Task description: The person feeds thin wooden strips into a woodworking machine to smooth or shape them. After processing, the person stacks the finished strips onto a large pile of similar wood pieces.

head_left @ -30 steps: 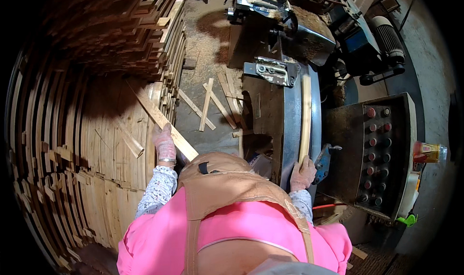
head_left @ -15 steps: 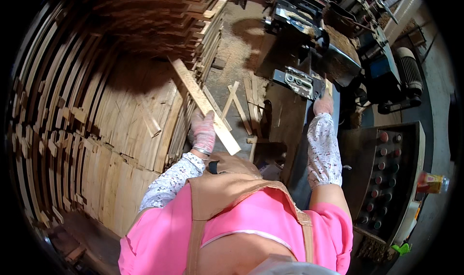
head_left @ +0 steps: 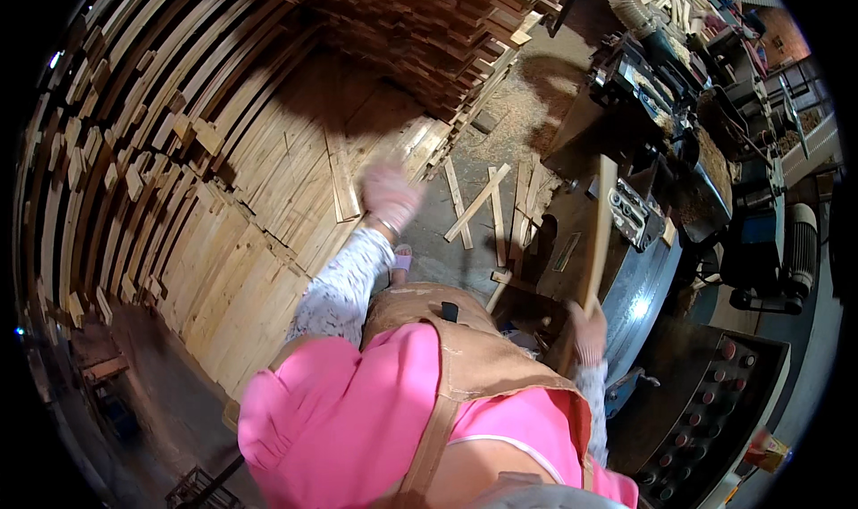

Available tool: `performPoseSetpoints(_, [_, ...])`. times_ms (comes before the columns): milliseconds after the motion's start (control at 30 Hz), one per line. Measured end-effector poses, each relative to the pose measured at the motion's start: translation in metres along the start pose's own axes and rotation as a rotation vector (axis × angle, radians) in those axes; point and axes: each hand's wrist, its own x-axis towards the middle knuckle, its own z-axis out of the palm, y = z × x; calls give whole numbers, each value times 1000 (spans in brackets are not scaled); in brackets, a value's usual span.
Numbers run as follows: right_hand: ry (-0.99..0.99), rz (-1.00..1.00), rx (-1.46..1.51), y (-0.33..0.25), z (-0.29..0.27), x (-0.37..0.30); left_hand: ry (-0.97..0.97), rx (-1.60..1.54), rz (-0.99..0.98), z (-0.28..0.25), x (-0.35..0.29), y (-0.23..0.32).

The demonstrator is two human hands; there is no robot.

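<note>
My left hand (head_left: 391, 194), in a pale pinkish glove, is over the near edge of the stacked boards (head_left: 250, 268) on the left. It is smeared by motion, so its fingers do not show clearly; no board is visible in it. A loose wooden strip (head_left: 341, 183) lies on the stack beside that hand. My right hand (head_left: 587, 332), also gloved, is closed on a long wooden strip (head_left: 601, 232). This strip points away from me over the near side of the machine table (head_left: 639, 286), its far end beside a metal fixture (head_left: 633, 216).
Several offcut strips (head_left: 478, 203) lie on the sawdust-strewn floor (head_left: 514, 107). Tall rows of stacked wood (head_left: 420, 35) stand beyond. At right are a motor (head_left: 802, 245), a control panel with buttons (head_left: 706, 420) and a jar (head_left: 767, 451).
The board has left my left hand, which now blurs over the stack. My right hand has drawn back from the fixture, with a strip now showing in it. The view has turned.
</note>
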Motion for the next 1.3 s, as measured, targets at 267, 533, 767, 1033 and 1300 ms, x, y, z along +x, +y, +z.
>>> performPoseSetpoints(267, [678, -65, -1100, 146, -56, -38, -101, -131, -501, 37, 0, -129])
performPoseSetpoints(533, [729, 68, -1030, 85, -122, 202, -66, -165, -54, -21, -163, -134])
performPoseSetpoints(767, [6, -439, 179, -45, 46, 136, -387, -551, 184, -83, -123, 0])
performPoseSetpoints(1033, [227, -207, 621, -81, 33, 34, -723, -1320, 554, 46, -108, 232])
performPoseSetpoints(1300, [847, 13, -687, 127, -18, -86, -737, -1339, 421, 70, -120, 233])
